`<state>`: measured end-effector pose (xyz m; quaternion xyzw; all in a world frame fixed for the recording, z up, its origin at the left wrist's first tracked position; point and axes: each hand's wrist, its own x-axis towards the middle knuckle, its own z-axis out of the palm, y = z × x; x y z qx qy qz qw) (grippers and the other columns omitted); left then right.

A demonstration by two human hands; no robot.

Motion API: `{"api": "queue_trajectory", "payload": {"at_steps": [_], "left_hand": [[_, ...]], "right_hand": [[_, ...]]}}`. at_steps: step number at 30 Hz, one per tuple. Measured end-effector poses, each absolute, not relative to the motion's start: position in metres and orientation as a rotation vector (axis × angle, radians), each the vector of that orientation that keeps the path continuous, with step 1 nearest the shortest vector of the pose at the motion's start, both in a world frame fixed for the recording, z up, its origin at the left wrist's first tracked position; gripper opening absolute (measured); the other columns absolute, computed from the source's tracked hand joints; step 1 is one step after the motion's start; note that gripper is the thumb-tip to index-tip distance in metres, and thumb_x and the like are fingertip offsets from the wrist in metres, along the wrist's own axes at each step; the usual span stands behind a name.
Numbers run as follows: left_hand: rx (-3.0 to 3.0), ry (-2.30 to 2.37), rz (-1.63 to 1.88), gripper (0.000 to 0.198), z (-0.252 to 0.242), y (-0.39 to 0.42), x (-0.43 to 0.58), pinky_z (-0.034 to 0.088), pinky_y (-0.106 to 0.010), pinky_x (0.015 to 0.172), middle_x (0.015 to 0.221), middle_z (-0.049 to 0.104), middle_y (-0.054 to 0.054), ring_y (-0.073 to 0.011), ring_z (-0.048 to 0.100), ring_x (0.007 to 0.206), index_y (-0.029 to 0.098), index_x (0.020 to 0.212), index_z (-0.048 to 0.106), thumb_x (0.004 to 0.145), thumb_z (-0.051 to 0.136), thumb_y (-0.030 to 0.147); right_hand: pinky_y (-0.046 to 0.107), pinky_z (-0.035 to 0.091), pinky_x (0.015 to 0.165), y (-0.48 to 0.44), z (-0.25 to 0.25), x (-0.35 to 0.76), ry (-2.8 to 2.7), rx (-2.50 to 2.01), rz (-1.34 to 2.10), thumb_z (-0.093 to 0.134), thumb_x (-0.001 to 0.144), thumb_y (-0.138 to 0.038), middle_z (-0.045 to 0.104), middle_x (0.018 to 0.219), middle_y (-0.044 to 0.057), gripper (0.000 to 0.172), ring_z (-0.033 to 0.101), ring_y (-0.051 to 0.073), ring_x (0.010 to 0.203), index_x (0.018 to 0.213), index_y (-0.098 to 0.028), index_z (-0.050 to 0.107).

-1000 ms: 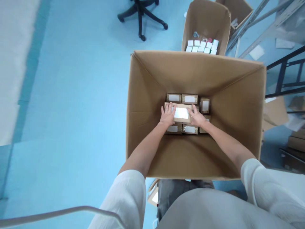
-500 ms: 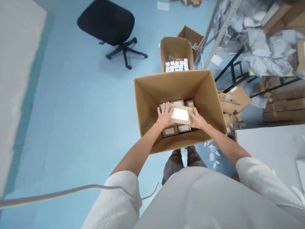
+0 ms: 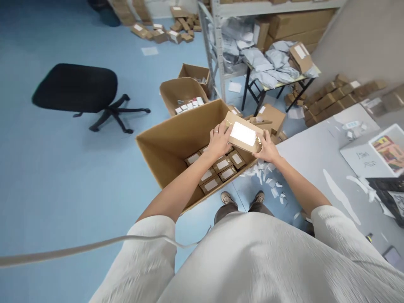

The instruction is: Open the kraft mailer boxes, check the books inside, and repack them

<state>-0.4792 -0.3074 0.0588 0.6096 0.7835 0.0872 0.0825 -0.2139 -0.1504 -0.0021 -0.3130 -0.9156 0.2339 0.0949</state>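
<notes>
From my end I had the large open brown cardboard carton (image 3: 181,134), rectangular brown labelled boxes (image 3: 222,164) packed inside, one oblong white-labelled brown cardboard box (image 3: 243,133) over the carton's right wall, left hand (image 3: 220,141) and right hand (image 3: 267,149) clamped on that box's opposite ends.

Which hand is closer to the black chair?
Left. The left hand holds the small box by its end toward the black chair; the right hand holds the opposite end, farther away.

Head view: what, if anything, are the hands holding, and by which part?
A box, with a white label on top, held by its two ends: left hand on the left end, right hand on the right.
</notes>
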Motion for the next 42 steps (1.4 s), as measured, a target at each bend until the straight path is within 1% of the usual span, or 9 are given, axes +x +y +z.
{"api": "queue_trajectory", "payload": {"at_steps": [6,11,14,20,24,27,31,37,42], "left_hand": [[2.035,2.127,0.295,0.101,0.051,-0.234,-0.388,0.027,-0.071,0.134,0.192,0.015,-0.021,-0.0500,0.025,0.171,0.024,0.182,0.028,0.095,0.076,0.042],[2.080,1.990,0.226,0.109,0.019,-0.182,-0.292,0.018,-0.075,0.136,0.195,0.005,-0.014,-0.0536,0.014,0.173,0.030,0.185,0.017,0.094,0.076,0.042],[2.131,1.862,0.154,0.110,-0.002,-0.161,-0.234,0.014,-0.077,0.137,0.195,0.005,-0.014,-0.0548,0.013,0.172,0.029,0.185,0.015,0.094,0.075,0.040],[2.238,1.594,0.035,0.094,-0.032,-0.134,-0.130,0.018,-0.070,0.138,0.191,0.021,-0.019,-0.0470,0.018,0.174,0.024,0.183,0.026,0.097,0.064,0.033],[2.293,1.399,-0.068,0.083,-0.043,-0.127,-0.081,0.022,-0.062,0.139,0.190,0.025,-0.020,-0.0399,0.021,0.175,0.022,0.179,0.037,0.100,0.060,0.030],[2.313,1.321,-0.126,0.088,-0.048,-0.123,-0.061,0.022,-0.063,0.139,0.191,0.024,-0.018,-0.0395,0.021,0.176,0.023,0.181,0.035,0.098,0.062,0.029],[2.331,1.324,-0.149,0.093,-0.050,-0.117,-0.052,0.022,-0.064,0.140,0.193,0.020,-0.017,-0.0407,0.019,0.176,0.023,0.183,0.033,0.096,0.065,0.029],[2.321,1.316,-0.180,0.088,-0.049,-0.114,-0.056,0.021,-0.064,0.141,0.192,0.022,-0.017,-0.0390,0.020,0.177,0.021,0.182,0.034,0.098,0.058,0.027],[2.267,1.412,-0.158,0.092,-0.046,-0.125,-0.080,0.018,-0.064,0.141,0.193,0.021,-0.017,-0.0396,0.021,0.177,0.024,0.184,0.029,0.099,0.062,0.033]], "right_hand": [[0.067,0.062,0.108,-0.130,-0.003,-0.097,-2.579,-1.238,0.679,0.093,0.076,-0.057,0.012,0.187,0.021,0.120,0.052,0.051,0.156,0.177,-0.033,0.032],[0.063,0.064,0.100,-0.126,-0.015,0.010,-2.486,-1.507,0.641,0.088,0.081,-0.062,0.015,0.185,0.022,0.115,0.054,0.050,0.152,0.177,-0.034,0.030],[0.059,0.065,0.096,-0.130,-0.026,0.069,-2.425,-1.680,0.607,0.085,0.084,-0.062,0.015,0.185,0.023,0.113,0.055,0.050,0.149,0.177,-0.032,0.029],[0.058,0.065,0.091,-0.145,-0.049,0.160,-2.239,-1.943,0.652,0.083,0.083,-0.059,0.018,0.183,0.024,0.109,0.066,0.046,0.133,0.175,-0.031,0.033],[0.058,0.065,0.095,-0.154,-0.059,0.195,-2.135,-2.097,0.704,0.083,0.081,-0.059,0.019,0.184,0.025,0.110,0.064,0.046,0.137,0.175,-0.028,0.035],[0.059,0.063,0.101,-0.158,-0.067,0.211,-2.058,-2.121,0.763,0.085,0.080,-0.058,0.018,0.185,0.024,0.110,0.061,0.047,0.143,0.175,-0.026,0.038],[0.064,0.055,0.115,-0.158,-0.078,0.221,-2.040,-2.122,0.746,0.084,0.085,-0.060,0.016,0.189,0.023,0.107,0.050,0.050,0.155,0.177,-0.027,0.039],[0.082,0.027,0.129,-0.156,-0.075,0.214,-2.186,-2.134,0.599,0.081,0.091,-0.065,0.018,0.190,0.024,0.106,0.022,0.055,0.169,0.179,-0.028,0.035],[0.082,0.018,0.132,-0.143,-0.067,0.181,-2.293,-1.936,0.552,0.071,0.098,-0.066,0.015,0.191,0.024,0.099,0.015,0.054,0.173,0.181,-0.026,0.032]]}}
